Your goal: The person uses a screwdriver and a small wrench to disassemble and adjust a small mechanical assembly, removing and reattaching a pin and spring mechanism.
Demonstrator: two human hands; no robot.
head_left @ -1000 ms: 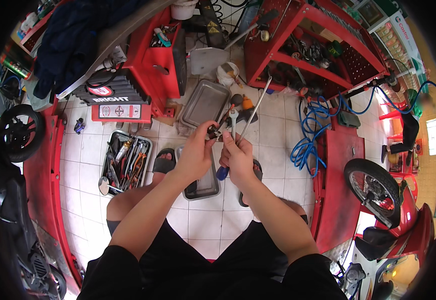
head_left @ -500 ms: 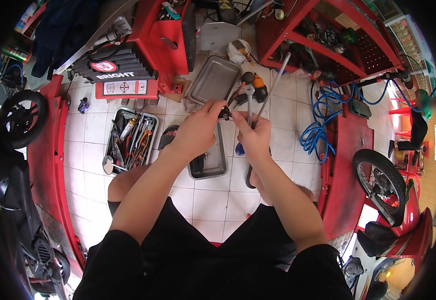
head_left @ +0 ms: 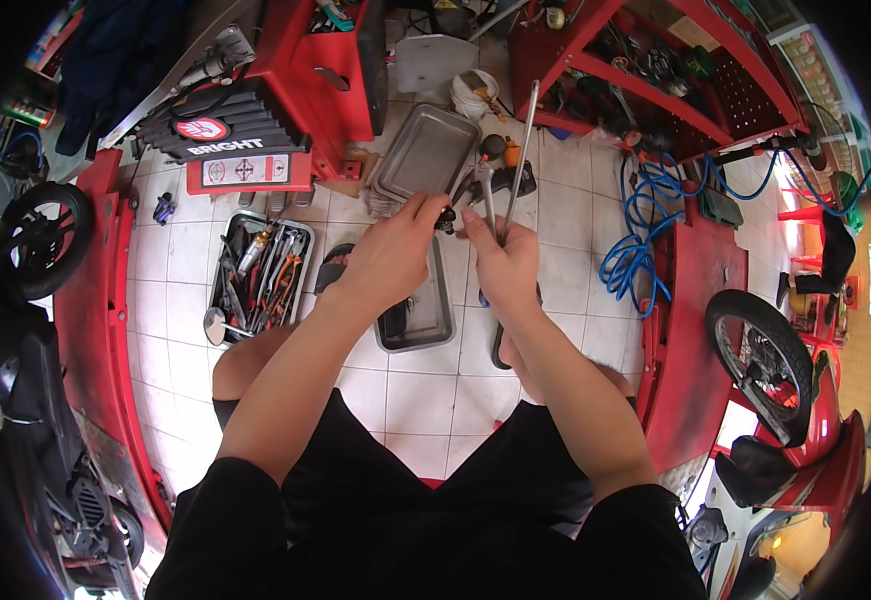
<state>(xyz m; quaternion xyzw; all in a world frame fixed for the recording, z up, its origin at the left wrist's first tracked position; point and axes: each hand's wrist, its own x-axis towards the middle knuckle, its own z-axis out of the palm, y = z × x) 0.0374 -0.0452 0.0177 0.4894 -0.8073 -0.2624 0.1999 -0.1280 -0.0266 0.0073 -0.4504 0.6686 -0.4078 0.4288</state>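
Note:
My left hand (head_left: 396, 252), closed, holds a small dark, shiny part (head_left: 445, 219) at its fingertips; what kind of part is unclear. Just right of it, my right hand (head_left: 508, 268) is wrapped round two tools. One is a silver wrench (head_left: 488, 192) with its head pointing away from me. The other is a long thin metal rod (head_left: 529, 135) that leans slightly right and reaches farther out. My right thumb and forefinger end close to the dark part, with a small gap between. Both hands are above a shallow metal tray (head_left: 443, 335).
A tray of pliers and other hand tools (head_left: 261, 275) lies on the left. A second grey tray (head_left: 426, 150) and a power drill (head_left: 516, 182) lie ahead. Coiled blue hose (head_left: 636, 250) is on the right, beside a red lift platform (head_left: 696, 350). A red shelf (head_left: 656, 100) stands behind.
My right hand has drawn slightly back from the dark part. The wrench and rod have tipped to the left, and the rod stands more upright. My left hand is almost unmoved.

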